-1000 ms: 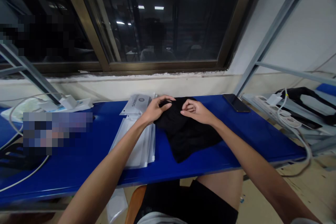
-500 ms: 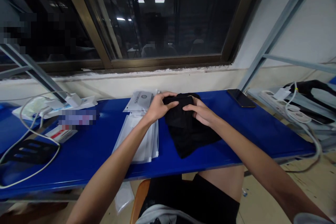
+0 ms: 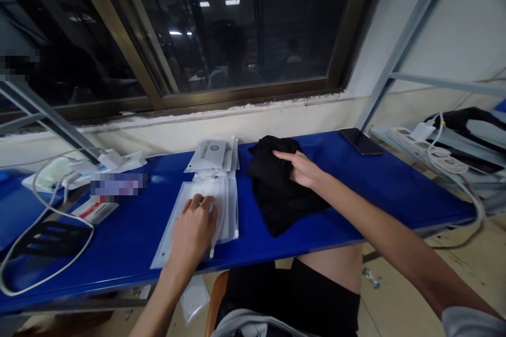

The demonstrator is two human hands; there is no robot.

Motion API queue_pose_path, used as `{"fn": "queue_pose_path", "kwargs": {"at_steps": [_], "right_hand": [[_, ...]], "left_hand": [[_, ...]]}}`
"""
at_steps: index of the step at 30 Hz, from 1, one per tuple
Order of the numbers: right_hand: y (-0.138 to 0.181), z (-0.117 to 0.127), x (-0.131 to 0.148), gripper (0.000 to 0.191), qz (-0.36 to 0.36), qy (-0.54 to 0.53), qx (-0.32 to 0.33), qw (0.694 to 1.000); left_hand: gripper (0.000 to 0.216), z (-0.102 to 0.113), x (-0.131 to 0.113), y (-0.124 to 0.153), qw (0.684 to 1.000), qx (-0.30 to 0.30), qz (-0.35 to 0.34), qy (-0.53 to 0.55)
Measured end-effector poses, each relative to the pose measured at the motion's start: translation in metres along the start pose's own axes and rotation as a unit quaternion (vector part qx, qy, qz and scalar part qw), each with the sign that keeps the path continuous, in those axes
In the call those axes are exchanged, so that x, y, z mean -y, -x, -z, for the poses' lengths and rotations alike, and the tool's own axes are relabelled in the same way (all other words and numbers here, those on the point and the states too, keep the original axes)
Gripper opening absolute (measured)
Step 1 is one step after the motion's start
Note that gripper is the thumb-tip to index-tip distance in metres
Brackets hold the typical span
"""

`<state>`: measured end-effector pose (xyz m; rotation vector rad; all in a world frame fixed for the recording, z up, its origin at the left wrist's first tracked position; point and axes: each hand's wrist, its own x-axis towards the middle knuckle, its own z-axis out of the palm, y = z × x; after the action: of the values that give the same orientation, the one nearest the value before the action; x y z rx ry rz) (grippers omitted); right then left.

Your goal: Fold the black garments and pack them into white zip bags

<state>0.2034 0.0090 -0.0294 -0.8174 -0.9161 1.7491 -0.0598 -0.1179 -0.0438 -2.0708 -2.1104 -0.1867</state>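
My left hand rests on a stack of clear zip bags, its fingers curled onto the top bag, which sits askew toward me. To the right, my right hand holds a bunched black cloth. One digit lies stretched over the fabric, while the other fingers are partly tucked into its folds. Behind the loose bags lies a small pile of filled zip bags, the top one showing a grey packet with dark printing.
A phone lies at the blue table's right back. On the left are a power strip with chargers, a white cable, a red-and-white box and a black slotted object. Metal posts flank the table below a window.
My left hand has left the black cloth and come down onto the zip bags; the top bag has slid toward me. My right hand remains at the cloth, which is now less neatly folded.
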Motion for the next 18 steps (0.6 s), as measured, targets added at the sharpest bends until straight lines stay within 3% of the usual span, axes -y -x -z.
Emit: {"fn": "queue_pose_path", "kwargs": {"at_steps": [5,7,9,12,14,16,18], "right_hand": [[0.01,-0.006,-0.01,0.04,-0.028,0.04,0.047,0.998],[0.015,-0.009,-0.012,0.045,-0.036,0.064,0.06,0.996],[0.019,-0.014,-0.014,0.049,-0.032,0.067,0.054,0.996],[0.021,-0.019,-0.012,0.045,0.016,0.019,0.033,0.999],[0.022,-0.02,-0.008,0.042,0.069,-0.025,0.018,0.997],[0.022,-0.018,-0.001,0.042,0.117,-0.061,-0.005,0.991],[0.023,-0.013,0.009,0.044,0.154,-0.086,-0.034,0.984]], "left_hand": [[0.038,0.003,-0.005,0.031,0.998,0.001,0.001,-0.068],[0.039,0.01,-0.008,0.043,0.996,0.025,-0.014,-0.085],[0.041,0.022,-0.01,0.061,0.996,0.013,-0.018,-0.09],[0.039,0.048,-0.018,0.085,0.99,-0.113,-0.019,-0.08],[0.037,0.065,-0.029,0.088,0.977,-0.205,-0.013,-0.058],[0.039,0.075,-0.044,0.07,0.964,-0.262,-0.002,-0.035],[0.041,0.078,-0.062,0.037,0.962,-0.273,-0.013,-0.025]]}}
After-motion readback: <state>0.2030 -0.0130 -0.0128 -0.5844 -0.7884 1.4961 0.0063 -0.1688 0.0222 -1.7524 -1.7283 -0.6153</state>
